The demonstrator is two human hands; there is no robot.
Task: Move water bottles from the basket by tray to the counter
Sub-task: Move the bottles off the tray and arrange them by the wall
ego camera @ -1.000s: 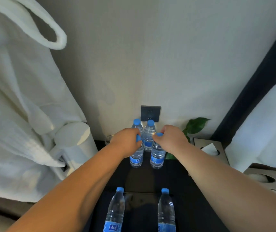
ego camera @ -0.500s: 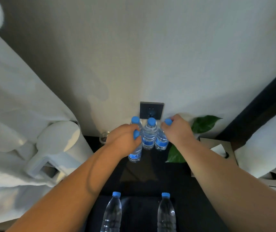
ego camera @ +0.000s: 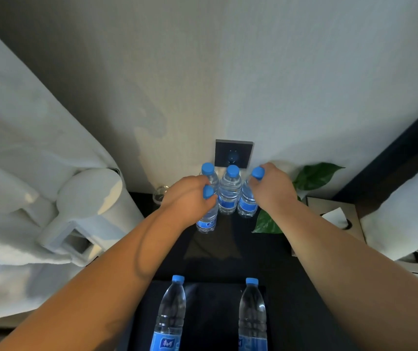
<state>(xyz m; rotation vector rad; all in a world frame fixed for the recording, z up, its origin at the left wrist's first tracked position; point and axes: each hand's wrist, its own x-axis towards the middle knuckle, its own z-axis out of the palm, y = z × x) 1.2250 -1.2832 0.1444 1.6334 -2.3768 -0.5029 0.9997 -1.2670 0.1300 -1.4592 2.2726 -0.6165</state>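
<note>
Both hands have carried their bottles back: right hand (ego camera: pixel 272 190) fingers clasp a blue-capped clear plastic bottle (ego camera: pixel 248 201) upright beside the row, left hand (ego camera: pixel 190 198) likewise grips its front bottle (ego camera: pixel 206 219).

Both bare forearms extend toward 12 o'clock, converging. Left hand (ego camera: pixel 190 198), knuckles up, fingers curled closed around a bottle neck. Right hand (ego camera: pixel 272 191), at its 3 o'clock, likewise clasps a bottle top.
</note>
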